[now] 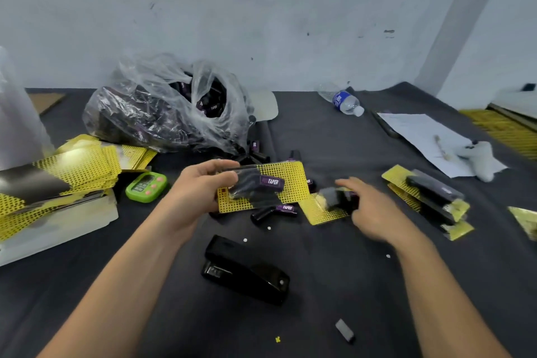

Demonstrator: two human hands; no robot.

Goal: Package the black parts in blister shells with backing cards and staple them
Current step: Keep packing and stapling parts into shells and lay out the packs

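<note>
Centre frame: left hand (200,186) pinches blister pack (290,180) holding a black TAPER part (261,182). Centre right: right hand (374,212) blurred over second pack (321,209); grip cannot be told.

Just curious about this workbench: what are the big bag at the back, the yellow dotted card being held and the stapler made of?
Bag: thin clear plastic film, judging by crinkles and glare.
Backing card: printed cardboard, seemingly; it stays flat in the left hand.
Stapler: glossy black shell, plastic or painted metal; unclear which.
</note>
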